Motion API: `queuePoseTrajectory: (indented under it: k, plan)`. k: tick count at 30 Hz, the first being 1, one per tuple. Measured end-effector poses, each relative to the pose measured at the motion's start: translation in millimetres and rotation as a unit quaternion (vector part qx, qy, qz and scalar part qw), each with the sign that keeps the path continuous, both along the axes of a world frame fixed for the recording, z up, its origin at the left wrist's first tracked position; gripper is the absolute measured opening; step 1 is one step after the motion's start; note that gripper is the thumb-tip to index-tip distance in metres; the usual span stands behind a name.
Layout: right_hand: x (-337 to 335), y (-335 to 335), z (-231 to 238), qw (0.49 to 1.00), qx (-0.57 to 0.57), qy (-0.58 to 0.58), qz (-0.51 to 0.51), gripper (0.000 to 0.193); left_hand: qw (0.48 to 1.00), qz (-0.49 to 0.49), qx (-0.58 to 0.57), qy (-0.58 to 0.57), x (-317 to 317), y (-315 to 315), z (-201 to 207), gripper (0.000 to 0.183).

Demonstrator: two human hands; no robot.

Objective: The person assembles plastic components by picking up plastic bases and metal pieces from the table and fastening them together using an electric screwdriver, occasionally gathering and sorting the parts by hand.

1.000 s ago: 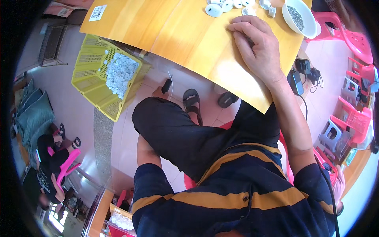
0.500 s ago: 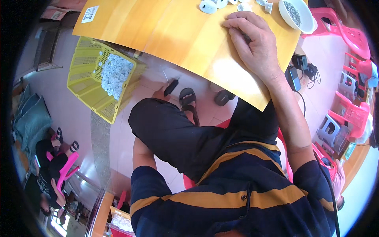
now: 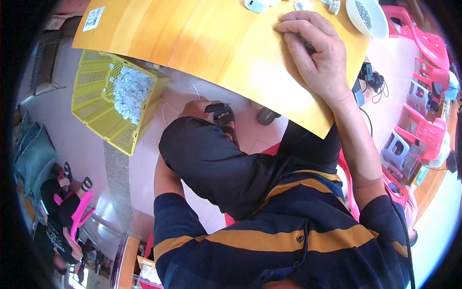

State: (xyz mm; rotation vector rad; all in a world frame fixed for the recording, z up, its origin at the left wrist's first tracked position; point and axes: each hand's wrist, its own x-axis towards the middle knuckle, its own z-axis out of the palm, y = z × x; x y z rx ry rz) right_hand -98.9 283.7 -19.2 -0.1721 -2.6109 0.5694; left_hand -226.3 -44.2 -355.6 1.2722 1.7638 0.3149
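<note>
My right hand point(image 3: 320, 58) rests on the wooden table point(image 3: 207, 43) with its fingers curled; a small dark patch shows between thumb and fingers, and what it is stays hidden. Beyond its fingertips lie white round plastic parts point(image 3: 256, 5) at the table's far edge. Below the table, beside my bent leg, my left hand point(image 3: 193, 109) is closed at the end of a black oblong object point(image 3: 217, 107), its kind unclear. That object overlaps my sandalled foot point(image 3: 226, 120) in the view.
A white bowl of small metal screws point(image 3: 365, 17) stands at the table's right. A yellow crate point(image 3: 86, 103) of white parts sits on the floor to the left. Black devices with cables point(image 3: 373, 79) lie right of the table. Pink chairs point(image 3: 423, 130) line the right; another person point(image 3: 60, 231) sits at left.
My left hand has come further into view, and the black object has shifted right, over the foot. The right hand keeps its pose on the table while the view has shifted slightly.
</note>
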Motion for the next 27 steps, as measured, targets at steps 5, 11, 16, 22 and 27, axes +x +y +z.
queuePoseTrajectory:
  k: [5, 11, 16, 22, 27]
  plan:
    - [-1, 1, 1, 1.000, 0.002, 0.007, 0.008, 0.012, 1.000, -0.011, -0.004, -0.019, -13, 11, 10, 0.058]
    - [1, 3, 1, 1.000, 0.014, 0.001, 0.007, 0.013, 1.000, -0.023, -0.004, 0.020, -20, 7, -2, 0.064]
    - [-2, -9, 17, 0.992, -0.118, 0.023, -0.031, 0.012, 0.999, 0.018, -0.016, 0.046, -6, 15, -11, 0.058]
    - [-5, -11, 18, 0.992, -0.123, 0.022, -0.023, 0.012, 0.994, 0.047, -0.032, 0.092, -8, 2, -26, 0.056]
    - [-6, -14, 22, 0.990, -0.140, 0.020, -0.028, 0.012, 0.994, 0.061, 0.015, 0.093, -14, -1, -28, 0.055]
